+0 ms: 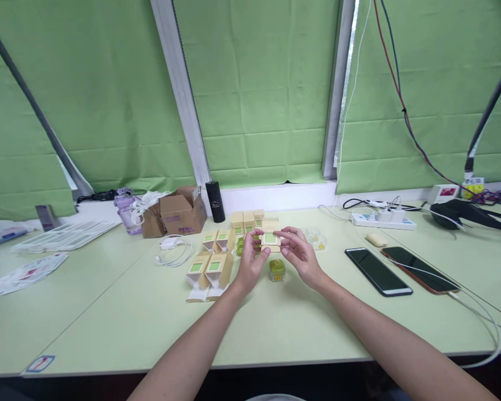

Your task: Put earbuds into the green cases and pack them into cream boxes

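Between my two hands is a small tan cardboard box [270, 240] with a green label, its flap up at the far end. My left hand [251, 262] grips its left side, thumb near the lower edge. The fingers of my right hand [304, 259] are on its right side. Just below the box, a small clear jar with a green lid [277, 270] stands on the table. More green-lidded jars [240, 246] are partly hidden behind my left hand. Open boxes of the same kind [219, 267] stand to the left, and several others [244, 221] sit behind.
Clear plastic containers [316, 238] lie beyond my right hand. Two phones [378, 271] and a power strip [384, 220] with cables are on the right. At the back left stand a brown carton [183, 214], a black cylinder [215, 201] and a purple bottle [128, 213]; a white charger [171, 243] lies nearer.
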Demonstrator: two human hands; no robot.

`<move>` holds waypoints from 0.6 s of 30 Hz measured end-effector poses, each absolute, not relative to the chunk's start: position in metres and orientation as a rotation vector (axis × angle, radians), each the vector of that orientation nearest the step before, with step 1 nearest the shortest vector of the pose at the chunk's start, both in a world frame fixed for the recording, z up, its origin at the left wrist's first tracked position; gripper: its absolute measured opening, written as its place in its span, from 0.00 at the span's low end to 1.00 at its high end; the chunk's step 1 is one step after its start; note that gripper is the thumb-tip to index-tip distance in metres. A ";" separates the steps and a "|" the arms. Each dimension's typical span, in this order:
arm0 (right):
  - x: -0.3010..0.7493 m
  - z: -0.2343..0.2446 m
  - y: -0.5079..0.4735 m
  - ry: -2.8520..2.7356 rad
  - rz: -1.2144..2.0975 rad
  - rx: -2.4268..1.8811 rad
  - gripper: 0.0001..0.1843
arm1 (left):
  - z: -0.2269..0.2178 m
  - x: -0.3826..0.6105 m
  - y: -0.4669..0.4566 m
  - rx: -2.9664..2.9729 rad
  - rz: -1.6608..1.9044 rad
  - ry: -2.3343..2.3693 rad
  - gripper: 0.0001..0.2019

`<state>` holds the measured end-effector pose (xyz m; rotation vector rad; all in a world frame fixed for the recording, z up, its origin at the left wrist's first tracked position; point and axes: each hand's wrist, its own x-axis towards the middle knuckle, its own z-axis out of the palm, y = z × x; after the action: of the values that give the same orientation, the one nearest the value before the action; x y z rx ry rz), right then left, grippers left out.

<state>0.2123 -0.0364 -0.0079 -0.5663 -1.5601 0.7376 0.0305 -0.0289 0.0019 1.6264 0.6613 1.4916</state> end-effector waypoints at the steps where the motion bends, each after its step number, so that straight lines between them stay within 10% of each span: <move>1: 0.212 -0.008 -0.037 -1.563 0.736 -0.566 0.23 | 0.002 0.031 -0.029 1.628 1.494 0.663 0.24; 18: 0.211 -0.006 -0.039 -1.595 0.696 -0.562 0.24 | 0.002 0.031 -0.031 1.642 1.516 0.714 0.21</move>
<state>0.2114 -0.0388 -0.0061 -0.5617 -1.5951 0.6959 0.0313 -0.0306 0.0025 1.6417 0.7144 1.5164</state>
